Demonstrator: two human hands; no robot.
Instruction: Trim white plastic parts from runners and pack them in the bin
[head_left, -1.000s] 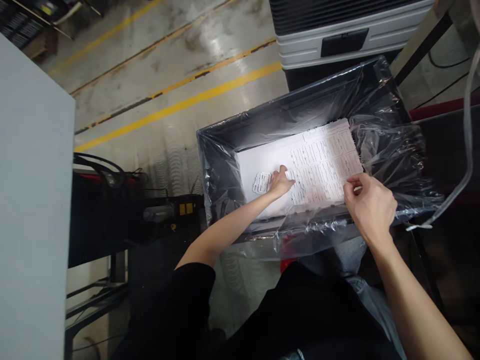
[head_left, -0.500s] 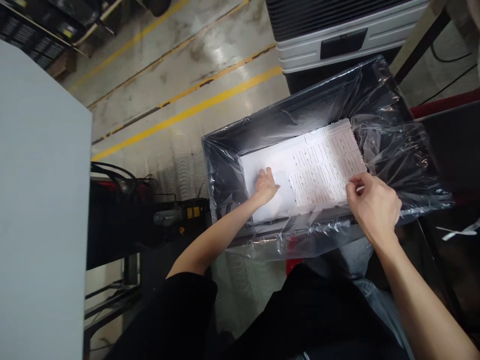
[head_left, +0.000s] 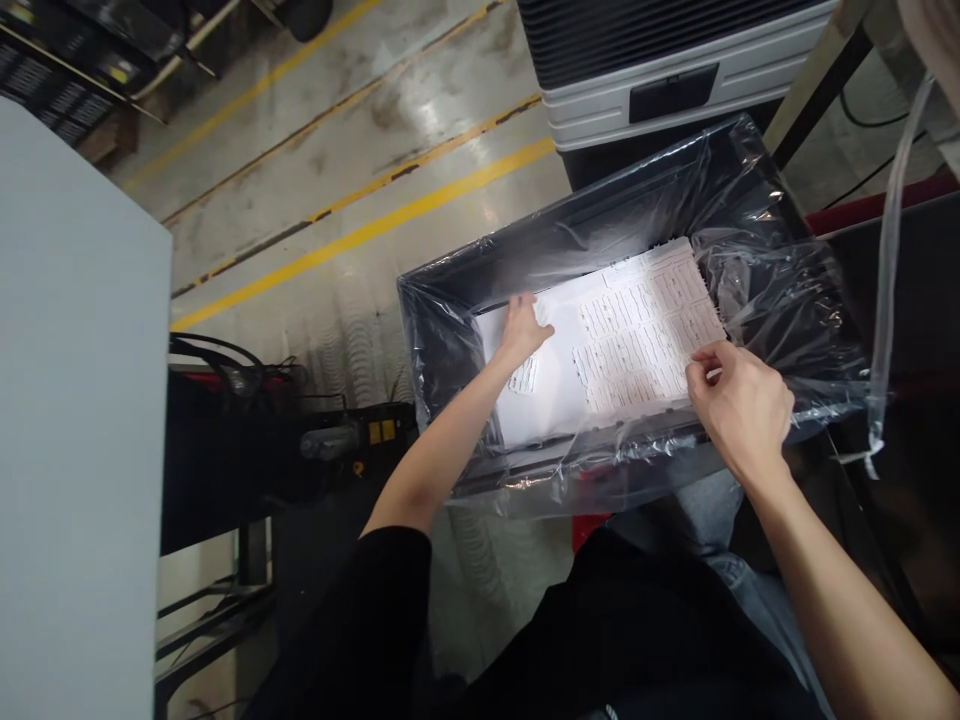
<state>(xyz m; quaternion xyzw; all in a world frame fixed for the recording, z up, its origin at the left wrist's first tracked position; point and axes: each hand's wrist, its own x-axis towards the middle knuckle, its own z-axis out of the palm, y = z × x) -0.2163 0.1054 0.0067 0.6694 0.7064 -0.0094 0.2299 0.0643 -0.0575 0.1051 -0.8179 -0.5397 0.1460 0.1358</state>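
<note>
A dark crate (head_left: 757, 150) lined with clear plastic film (head_left: 780, 300) is in front of me. Inside it, a white sheet (head_left: 551, 400) covers the left part, and rows of thin pale strips with wavy edges (head_left: 637, 335) lie to the right. My left hand (head_left: 525, 325) is over the sheet's far side, thumb apart from the fingers. Just below that hand lies a small group of similar strips (head_left: 523, 376), partly hidden by my forearm. At the rows' near right corner, my right hand (head_left: 742, 400) is closed with thumb and index finger together; whatever they pinch is hidden.
A grey-white panel (head_left: 75, 400) stands close on the left. Beyond the crate is a light case with a black ribbed top (head_left: 645, 40). Yellow lines (head_left: 375, 235) mark the floor. A translucent strap (head_left: 892, 260) hangs at the right, beneath a blurred shape.
My left hand has moved away from me across the white sheet, and a small group of strips now shows below it. My right hand keeps its pinch. The translucent strap has come into view.
</note>
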